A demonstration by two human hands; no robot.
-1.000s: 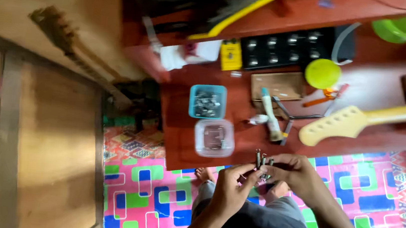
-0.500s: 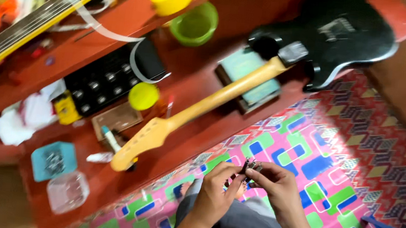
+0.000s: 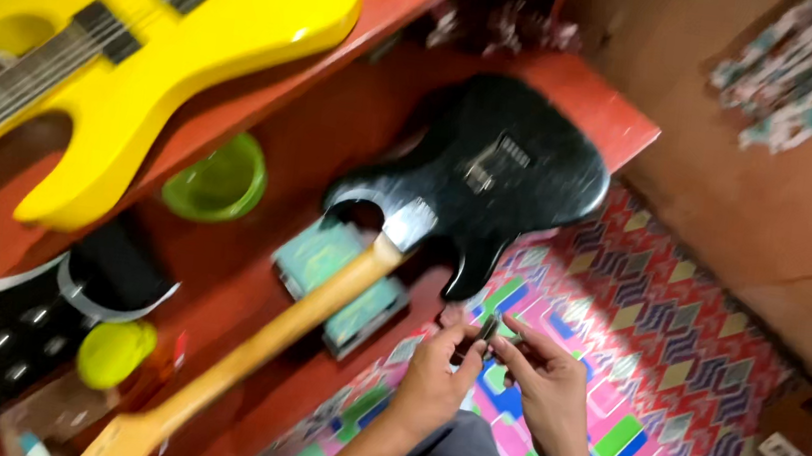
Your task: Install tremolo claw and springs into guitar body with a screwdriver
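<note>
Just below the black electric guitar body (image 3: 502,173), the left hand (image 3: 432,382) and right hand (image 3: 545,383) meet, fingertips of both pinching a small dark metal part (image 3: 488,327) between them, over the patterned mat (image 3: 647,324). The guitar's wooden neck (image 3: 274,340) runs left across a red table (image 3: 600,103); a green bowl (image 3: 220,178) and yellow guitar (image 3: 174,43) lie beyond.

View swung right, black guitar (image 3: 492,172) and yellow guitar (image 3: 159,41) now close

A black guitar (image 3: 502,173) with a pale wooden neck lies on the red table (image 3: 599,113). A yellow guitar (image 3: 196,25) rests on the shelf above, with a green bowl (image 3: 220,178) just beneath it.
</note>
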